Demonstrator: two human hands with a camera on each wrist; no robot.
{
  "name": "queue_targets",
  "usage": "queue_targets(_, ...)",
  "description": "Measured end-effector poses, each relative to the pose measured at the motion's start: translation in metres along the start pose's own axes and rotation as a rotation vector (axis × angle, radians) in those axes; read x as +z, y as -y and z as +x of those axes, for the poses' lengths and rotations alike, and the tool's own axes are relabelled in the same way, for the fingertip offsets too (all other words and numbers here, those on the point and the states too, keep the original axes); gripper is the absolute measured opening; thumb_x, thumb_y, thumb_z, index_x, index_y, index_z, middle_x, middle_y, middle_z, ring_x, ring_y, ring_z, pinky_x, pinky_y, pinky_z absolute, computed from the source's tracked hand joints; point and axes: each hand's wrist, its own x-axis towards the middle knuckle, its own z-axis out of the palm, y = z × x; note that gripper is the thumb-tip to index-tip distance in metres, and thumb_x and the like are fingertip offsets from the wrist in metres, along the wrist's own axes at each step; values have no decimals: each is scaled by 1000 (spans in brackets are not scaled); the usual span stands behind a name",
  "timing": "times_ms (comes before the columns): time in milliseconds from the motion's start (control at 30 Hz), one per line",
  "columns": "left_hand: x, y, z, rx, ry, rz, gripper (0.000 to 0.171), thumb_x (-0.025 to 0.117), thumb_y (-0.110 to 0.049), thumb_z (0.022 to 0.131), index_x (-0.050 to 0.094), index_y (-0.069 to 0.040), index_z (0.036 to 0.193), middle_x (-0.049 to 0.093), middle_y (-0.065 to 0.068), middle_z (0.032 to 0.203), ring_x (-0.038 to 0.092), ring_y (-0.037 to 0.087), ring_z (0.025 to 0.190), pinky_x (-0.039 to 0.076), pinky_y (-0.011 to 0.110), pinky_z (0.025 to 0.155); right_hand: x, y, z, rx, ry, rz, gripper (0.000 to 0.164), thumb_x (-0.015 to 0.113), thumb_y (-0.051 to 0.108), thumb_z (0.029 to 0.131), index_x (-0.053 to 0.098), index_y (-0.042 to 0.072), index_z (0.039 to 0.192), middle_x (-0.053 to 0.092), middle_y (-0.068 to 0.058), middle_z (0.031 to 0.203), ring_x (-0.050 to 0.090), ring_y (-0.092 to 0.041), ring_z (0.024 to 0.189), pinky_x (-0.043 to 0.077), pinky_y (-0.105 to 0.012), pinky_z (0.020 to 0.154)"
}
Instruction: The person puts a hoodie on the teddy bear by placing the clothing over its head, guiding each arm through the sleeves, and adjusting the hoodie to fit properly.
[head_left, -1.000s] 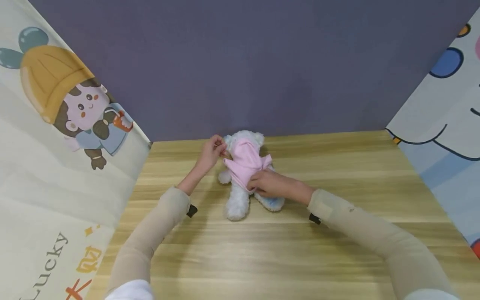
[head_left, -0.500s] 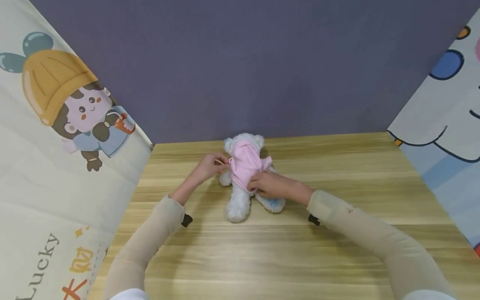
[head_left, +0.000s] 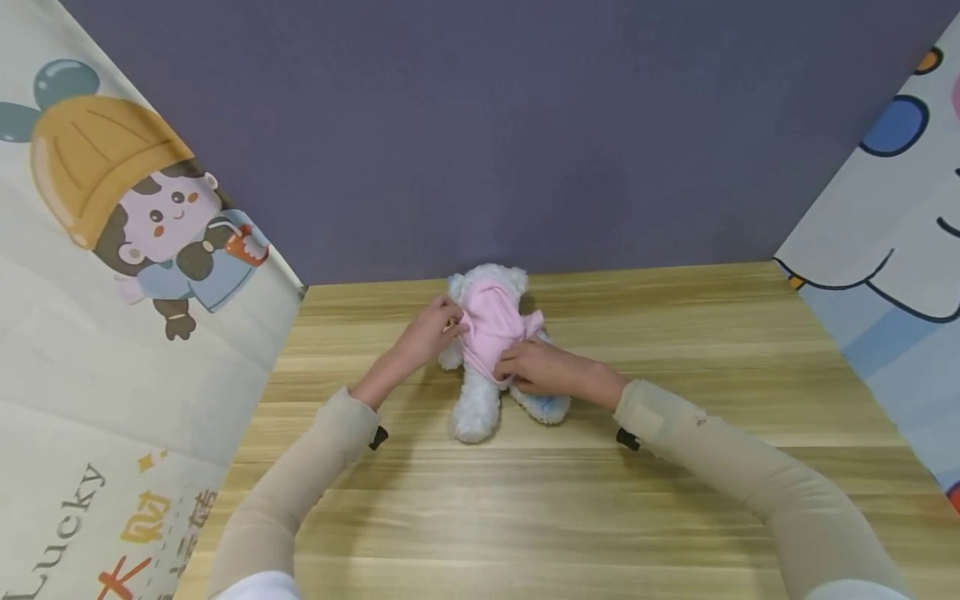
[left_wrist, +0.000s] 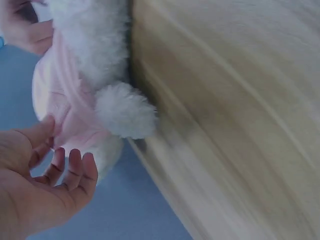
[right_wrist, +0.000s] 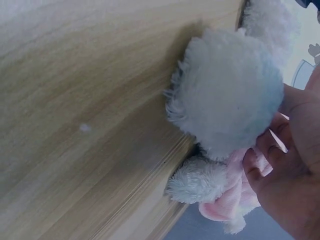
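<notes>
A fluffy white plush bear [head_left: 476,407] with pale blue patches lies on the table, its head toward the back wall. Draped over its body and up onto its head is a pink garment [head_left: 491,321]. My left hand [head_left: 429,332] pinches the garment's left edge between thumb and index finger; the other fingers stay loosely bent in the left wrist view. Lower down, my right hand [head_left: 543,367] grips the garment's hem above the bear's legs. From the right wrist view, a round plush foot [right_wrist: 225,95] hides part of that grip. The bear's face is hidden.
The wood-grain table [head_left: 487,517] ends at a dark grey-purple wall [head_left: 487,133] just behind the bear's head. Cartoon-printed panels, the left panel [head_left: 67,358] and the right panel [head_left: 862,250], flank the table.
My left hand has come down from beside the bear's head to the garment's left edge and taken hold of the cloth. The right hand keeps its grip in the same place.
</notes>
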Motion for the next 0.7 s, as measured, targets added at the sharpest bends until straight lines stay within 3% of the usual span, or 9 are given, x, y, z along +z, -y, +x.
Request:
queue_targets(167,-8,-8,-2,12,-28,-48,12,66,-10,99,64,1,95,56,15,105,59,25,90,53,35,77,-1,0,1,-4,11,7,13,74,4,89,68,15,93,67,3,91,62,-17,87,50,-38,80)
queue_targets(367,-10,-10,-4,32,-32,-83,10,67,-14,99,64,-5,94,65,8,91,60,19,82,50,32,71,-3,0,1,-16,9,15,12,74,4,90,69,13,95,68,1,91,62,-18,86,51,-37,79)
queue_targets(500,-11,-8,-7,42,7,-91,7,61,-15,102,63,-8,100,64,8,85,55,17,73,46,32,65,-2,0,2,-18,16,20,13,73,3,89,70,13,97,69,0,92,62,-18,86,52,-37,79)
queue_targets(700,-12,-3,-8,72,70,-14,14,53,-17,106,61,-8,114,63,7,87,52,16,72,46,32,68,-2,1,2,-20,30,23,12,71,2,91,68,13,97,67,0,92,61,-19,86,51,-38,78)
